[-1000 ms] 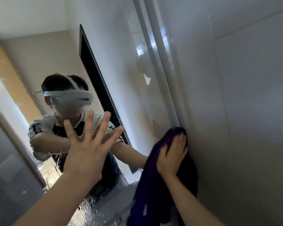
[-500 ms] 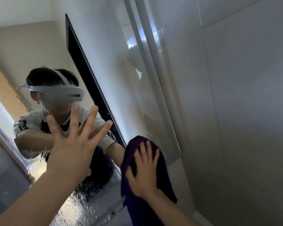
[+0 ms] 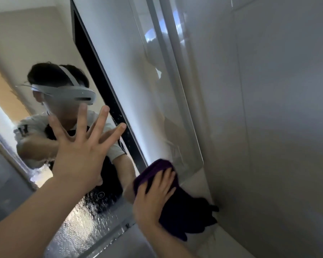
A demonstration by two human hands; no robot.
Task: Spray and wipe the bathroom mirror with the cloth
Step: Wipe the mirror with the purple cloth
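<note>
At lower centre the right hand [image 3: 157,198] presses the purple cloth [image 3: 185,211] flat-fingered against the mirror [image 3: 119,53]; the left hand [image 3: 80,151], fingers splayed wide, rests on the glass at centre left.

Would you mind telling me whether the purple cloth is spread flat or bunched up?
Bunched up. The purple cloth sits in thick folds under the right hand, pressed against the mirror, with its loose end hanging crumpled below.

We cannot see the part of the cloth [image 3: 183,207] that lies under our right hand [image 3: 155,200]. The mirror [image 3: 119,75] runs out past the top and left edges. Both forearms are cut off at the bottom. Our reflected face is blurred.
</note>
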